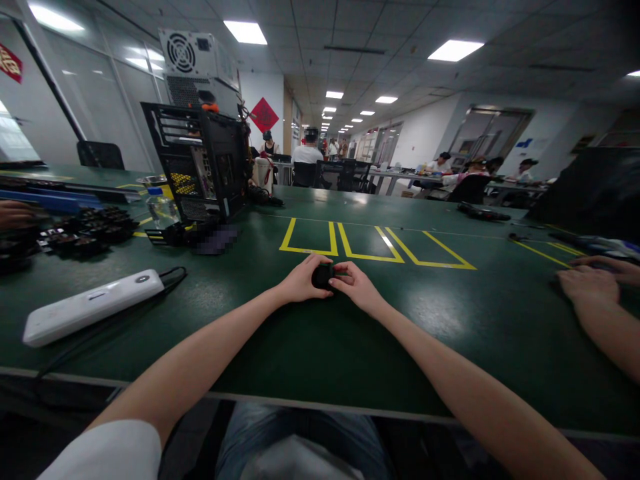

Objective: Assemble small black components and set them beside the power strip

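1. Fingers of the left hand (300, 279) curve around a small black object (323, 276), the thumb below it and the other fingers above. They are drawn in around it, not spread wide.
2. From the other side, the right hand (356, 287) brings its thumb and forefinger close together at the object's right edge — a narrow grip, both fingertips seeming to touch it.
3. Between the two hands, the small black object sits over the green table (380, 360), in front of the seated person. It is mostly covered by fingers, and I cannot tell whether its underside touches the surface.
4. Just beyond the hands lie yellow tape outlines (334, 239), three in a row on the tabletop.
5. Toward the left, a white power strip (95, 307) lies at a slant, with a black cable (173, 275) by its far end.
6. Farther back on that side stands an open black computer case (200, 160), with a grey metal unit (195, 60) on top. A clear bottle (163, 208) stands beside the case, and a heap of dark parts (95, 227) lies nearer the left edge.
7. Another person's hands (590, 283) rest at the far right — well apart from the pair at work.
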### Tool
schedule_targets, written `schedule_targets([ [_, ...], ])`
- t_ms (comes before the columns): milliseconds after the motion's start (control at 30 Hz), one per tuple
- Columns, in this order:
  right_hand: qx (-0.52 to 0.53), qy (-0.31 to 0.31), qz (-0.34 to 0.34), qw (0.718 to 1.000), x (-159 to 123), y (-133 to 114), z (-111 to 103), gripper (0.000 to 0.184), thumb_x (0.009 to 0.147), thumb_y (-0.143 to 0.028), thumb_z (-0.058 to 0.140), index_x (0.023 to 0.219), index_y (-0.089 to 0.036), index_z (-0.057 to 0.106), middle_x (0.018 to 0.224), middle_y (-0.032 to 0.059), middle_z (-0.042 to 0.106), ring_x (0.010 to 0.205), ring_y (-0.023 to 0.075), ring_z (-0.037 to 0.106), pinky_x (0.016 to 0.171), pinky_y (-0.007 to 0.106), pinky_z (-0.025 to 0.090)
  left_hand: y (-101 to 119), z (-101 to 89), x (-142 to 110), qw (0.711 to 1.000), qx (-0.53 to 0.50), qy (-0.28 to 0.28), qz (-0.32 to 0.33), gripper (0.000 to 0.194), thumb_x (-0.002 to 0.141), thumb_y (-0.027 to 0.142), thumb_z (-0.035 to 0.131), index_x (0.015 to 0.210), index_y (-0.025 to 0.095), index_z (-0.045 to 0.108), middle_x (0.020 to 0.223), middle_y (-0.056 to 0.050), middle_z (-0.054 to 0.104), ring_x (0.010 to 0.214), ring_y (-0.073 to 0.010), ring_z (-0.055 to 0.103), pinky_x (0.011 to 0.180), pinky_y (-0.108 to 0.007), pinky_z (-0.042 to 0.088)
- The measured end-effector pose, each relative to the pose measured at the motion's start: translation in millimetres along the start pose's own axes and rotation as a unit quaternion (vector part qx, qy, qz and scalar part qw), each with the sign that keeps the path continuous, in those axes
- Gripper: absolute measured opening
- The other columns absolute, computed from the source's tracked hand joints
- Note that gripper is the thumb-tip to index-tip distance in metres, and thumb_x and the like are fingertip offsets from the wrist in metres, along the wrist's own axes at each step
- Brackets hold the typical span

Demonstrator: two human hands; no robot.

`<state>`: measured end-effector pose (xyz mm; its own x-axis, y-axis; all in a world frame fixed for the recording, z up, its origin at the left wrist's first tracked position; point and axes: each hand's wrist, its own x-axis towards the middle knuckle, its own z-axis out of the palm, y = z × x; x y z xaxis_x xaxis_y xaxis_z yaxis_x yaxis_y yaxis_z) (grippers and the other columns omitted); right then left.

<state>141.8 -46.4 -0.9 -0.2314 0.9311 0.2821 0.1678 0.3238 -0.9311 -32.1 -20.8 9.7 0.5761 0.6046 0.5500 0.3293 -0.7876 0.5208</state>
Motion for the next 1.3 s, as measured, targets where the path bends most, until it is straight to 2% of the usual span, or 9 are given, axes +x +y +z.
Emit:
schedule_targets([
  [200,0.009,-0.046,-0.009,0.999,-3.4,-3.8,-0.9,0.029,0.067,-0.023,0.061,0.093,-0.020,0.048,0.100,0.0026,0.053,0.093,0.0161,0.055,0.084,0.035,0.043,0.9,-1.5,-0.5,1.000,0.000,-0.005,0.004,0.058,0.054,0.026,0.070,0.105,0.021,0.043,0.104,-0.005,0.047,0.096,-0.0211,0.047,0.083,-0.036,0.040],
  [400,0.000,-0.011,-0.011,1.000,-2.1,-3.1,1.5,0.022,0.068,-0.030,0.058,0.086,-0.021,0.049,0.090,0.0003,0.054,0.080,0.0149,0.058,0.073,0.033,0.048,0.8,-1.1,-0.5,1.000,0.008,-0.008,0.002,0.060,0.054,0.028,0.070,0.107,0.021,0.042,0.104,-0.005,0.046,0.096,-0.0214,0.047,0.082,-0.036,0.040],
  [533,-0.021,0.014,-0.015,1.000,0.2,-1.7,0.2,0.026,0.068,-0.028,0.059,0.091,-0.021,0.049,0.095,0.0016,0.053,0.087,0.0164,0.057,0.078,0.034,0.046,1.9,-1.9,-0.1,1.000,0.007,-0.008,0.001,0.057,0.055,0.028,0.070,0.105,0.021,0.043,0.104,-0.005,0.047,0.096,-0.0213,0.047,0.081,-0.036,0.040],
  [633,-0.024,-0.002,0.004,1.000,-0.1,-2.3,-1.2,0.030,0.069,-0.029,0.057,0.096,-0.021,0.049,0.100,0.0037,0.054,0.089,0.0171,0.057,0.081,0.036,0.045,2.2,-2.5,-0.1,1.000,0.004,-0.012,0.000,0.057,0.055,0.028,0.070,0.104,0.021,0.043,0.103,-0.005,0.047,0.095,-0.0211,0.047,0.081,-0.036,0.041],
  [767,0.002,-0.029,-0.004,1.000,-1.4,-2.1,-1.4,0.029,0.066,-0.028,0.061,0.092,-0.020,0.049,0.097,0.0022,0.055,0.088,0.0164,0.057,0.080,0.035,0.045,0.3,-1.4,-0.4,1.000,0.007,-0.008,0.004,0.058,0.055,0.028,0.070,0.106,0.021,0.042,0.103,-0.005,0.046,0.095,-0.0208,0.047,0.082,-0.036,0.041],
  [967,0.006,-0.013,-0.016,1.000,-0.2,1.9,0.2,0.025,0.067,-0.030,0.060,0.087,-0.021,0.048,0.091,0.0003,0.054,0.081,0.0147,0.058,0.073,0.031,0.048,-2.7,0.7,0.0,1.000,0.011,-0.004,0.003,0.060,0.055,0.029,0.070,0.107,0.021,0.042,0.103,-0.005,0.046,0.095,-0.0210,0.047,0.081,-0.036,0.041],
  [1133,-0.026,0.000,-0.026,0.999,1.9,2.0,-0.5,0.028,0.068,-0.027,0.060,0.092,-0.021,0.049,0.096,0.0021,0.053,0.091,0.0167,0.055,0.083,0.035,0.044,-2.6,0.3,0.7,1.000,0.008,-0.004,0.007,0.056,0.056,0.029,0.069,0.105,0.021,0.043,0.101,-0.005,0.047,0.093,-0.0206,0.047,0.080,-0.035,0.041],
  [1300,-0.009,-0.027,-0.005,1.000,1.2,-0.9,-1.2,0.029,0.068,-0.024,0.059,0.095,-0.020,0.048,0.102,0.0038,0.053,0.097,0.0183,0.053,0.086,0.038,0.042,-2.7,0.1,1.1,1.000,0.007,-0.002,0.012,0.056,0.056,0.028,0.069,0.105,0.020,0.043,0.103,-0.005,0.047,0.095,-0.0204,0.046,0.082,-0.035,0.040],
])
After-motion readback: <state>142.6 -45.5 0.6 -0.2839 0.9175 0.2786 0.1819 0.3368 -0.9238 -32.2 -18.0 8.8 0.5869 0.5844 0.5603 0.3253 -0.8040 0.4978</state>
